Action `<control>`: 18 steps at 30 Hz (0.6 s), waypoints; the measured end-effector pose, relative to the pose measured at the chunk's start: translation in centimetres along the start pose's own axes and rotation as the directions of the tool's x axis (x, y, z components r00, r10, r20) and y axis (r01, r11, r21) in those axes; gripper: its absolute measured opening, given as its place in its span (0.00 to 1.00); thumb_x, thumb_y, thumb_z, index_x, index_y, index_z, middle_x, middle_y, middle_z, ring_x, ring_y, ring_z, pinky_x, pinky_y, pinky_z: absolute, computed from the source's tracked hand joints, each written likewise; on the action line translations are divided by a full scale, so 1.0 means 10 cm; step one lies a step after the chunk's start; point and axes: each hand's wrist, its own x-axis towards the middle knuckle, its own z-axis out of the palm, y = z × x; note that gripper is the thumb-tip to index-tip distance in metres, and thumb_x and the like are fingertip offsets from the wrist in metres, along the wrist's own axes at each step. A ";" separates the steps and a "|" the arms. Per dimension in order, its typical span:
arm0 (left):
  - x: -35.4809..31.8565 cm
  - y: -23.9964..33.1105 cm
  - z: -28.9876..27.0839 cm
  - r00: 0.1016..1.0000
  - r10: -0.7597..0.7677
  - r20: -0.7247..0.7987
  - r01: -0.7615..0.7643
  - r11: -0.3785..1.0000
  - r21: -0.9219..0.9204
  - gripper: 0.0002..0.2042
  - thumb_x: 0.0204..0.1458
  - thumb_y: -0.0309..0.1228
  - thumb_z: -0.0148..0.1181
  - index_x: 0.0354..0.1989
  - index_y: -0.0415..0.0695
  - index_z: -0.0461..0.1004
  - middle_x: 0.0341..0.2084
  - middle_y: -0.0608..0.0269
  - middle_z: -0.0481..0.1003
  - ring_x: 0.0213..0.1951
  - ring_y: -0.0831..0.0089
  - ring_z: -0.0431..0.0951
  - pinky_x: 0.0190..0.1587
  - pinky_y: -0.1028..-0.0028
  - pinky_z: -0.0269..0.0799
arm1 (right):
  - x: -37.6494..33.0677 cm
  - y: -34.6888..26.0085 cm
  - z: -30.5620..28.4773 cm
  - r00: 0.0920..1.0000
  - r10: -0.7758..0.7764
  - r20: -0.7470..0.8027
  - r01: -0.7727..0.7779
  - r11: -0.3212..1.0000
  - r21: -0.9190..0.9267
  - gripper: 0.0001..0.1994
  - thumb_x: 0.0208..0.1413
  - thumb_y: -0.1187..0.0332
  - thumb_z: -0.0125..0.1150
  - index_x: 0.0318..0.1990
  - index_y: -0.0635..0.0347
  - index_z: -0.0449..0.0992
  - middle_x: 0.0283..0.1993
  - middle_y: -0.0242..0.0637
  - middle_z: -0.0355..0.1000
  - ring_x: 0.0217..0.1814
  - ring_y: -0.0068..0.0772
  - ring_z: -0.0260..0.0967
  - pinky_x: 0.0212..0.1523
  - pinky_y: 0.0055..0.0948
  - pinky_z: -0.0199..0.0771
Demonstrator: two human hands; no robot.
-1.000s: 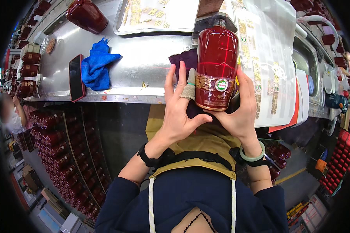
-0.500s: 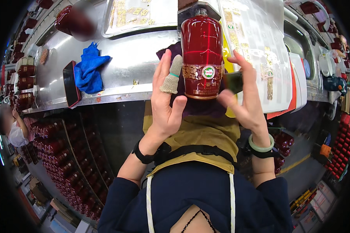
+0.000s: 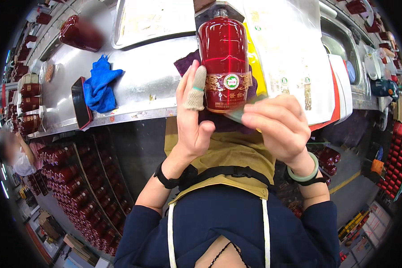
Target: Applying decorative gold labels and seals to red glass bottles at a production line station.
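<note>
A glossy red glass bottle (image 3: pixel 223 47) lies on a dark purple cloth (image 3: pixel 183 64), its neck pointing away from me. A patterned band with a round green-and-white emblem (image 3: pixel 231 81) crosses its lower part. Along the bottle's left side my left hand (image 3: pixel 191 123) is open, fingers stretched out and thumb apart. One of its fingers wears a knitted finger cover (image 3: pixel 196 91) with a teal stripe. My right hand (image 3: pixel 283 127) pinches a thin dark green flat piece (image 3: pixel 242 112), smeared by motion, at the bottle's lower right; whether it touches the glass I cannot tell.
To the left on the metal table are a blue cloth (image 3: pixel 102 85), a phone (image 3: pixel 81 105) and another red bottle (image 3: pixel 78 33). A white tray (image 3: pixel 154 20) stands behind. At right lie white sheets (image 3: pixel 295 49) and a yellow strip (image 3: pixel 254 58). Racked red bottles (image 3: pixel 80 192) stand below left.
My right hand has gone from spread fingers to a pinch on the green piece, now tilted beside the bottle's base. My left hand stays at the bottle's side. The view has shifted slightly.
</note>
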 end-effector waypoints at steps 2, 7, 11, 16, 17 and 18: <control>0.00 0.05 -0.03 0.999 0.024 0.032 -0.025 0.999 0.042 0.59 0.50 0.77 0.53 0.74 0.32 0.58 0.74 0.37 0.57 0.73 0.45 0.57 0.73 0.53 0.52 | -0.01 0.11 0.05 0.999 -0.027 -0.048 0.024 0.998 -0.063 0.14 0.41 0.74 0.67 0.39 0.56 0.87 0.42 0.32 0.83 0.42 0.32 0.78 0.41 0.32 0.75; 0.11 0.19 -0.03 0.995 0.086 0.048 -0.093 0.979 0.184 0.55 0.36 0.56 0.82 0.70 0.35 0.63 0.68 0.47 0.65 0.67 0.51 0.62 0.67 0.54 0.61 | -0.07 0.09 -0.09 0.948 0.319 -0.006 -0.298 0.893 0.337 0.09 0.57 0.81 0.63 0.44 0.63 0.83 0.42 0.40 0.82 0.44 0.36 0.80 0.45 0.33 0.78; 0.21 0.18 0.05 0.995 0.095 0.031 -0.100 0.923 0.372 0.51 0.35 0.41 0.86 0.69 0.34 0.65 0.66 0.48 0.67 0.65 0.53 0.67 0.67 0.57 0.63 | 0.04 0.16 -0.13 0.748 0.662 -0.057 -0.478 0.596 0.646 0.14 0.67 0.76 0.60 0.57 0.67 0.73 0.45 0.28 0.68 0.39 0.19 0.65 0.45 0.20 0.67; 0.21 0.14 -0.06 0.997 -0.065 0.035 0.059 0.988 0.143 0.48 0.39 0.33 0.85 0.70 0.32 0.64 0.63 0.44 0.72 0.64 0.52 0.75 0.66 0.61 0.70 | 0.06 0.17 -0.01 0.732 0.680 0.044 -0.542 0.541 0.643 0.20 0.63 0.67 0.69 0.60 0.61 0.73 0.38 0.20 0.57 0.33 0.14 0.51 0.35 0.16 0.55; 0.17 0.10 -0.08 0.997 -0.065 0.037 0.059 0.987 0.147 0.48 0.39 0.33 0.85 0.70 0.32 0.64 0.63 0.44 0.72 0.64 0.52 0.75 0.66 0.61 0.70 | 0.08 0.16 0.05 0.648 0.755 0.101 -0.638 0.465 0.614 0.23 0.62 0.65 0.72 0.61 0.59 0.72 0.37 0.19 0.54 0.32 0.12 0.49 0.33 0.16 0.52; 0.11 0.05 -0.09 0.985 -0.143 0.093 0.130 0.982 0.135 0.49 0.39 0.33 0.84 0.71 0.32 0.63 0.63 0.43 0.72 0.64 0.52 0.74 0.66 0.61 0.70 | 0.06 0.18 0.15 0.606 0.783 0.139 -0.649 0.386 0.655 0.26 0.60 0.64 0.75 0.62 0.57 0.72 0.38 0.19 0.57 0.32 0.10 0.49 0.32 0.14 0.51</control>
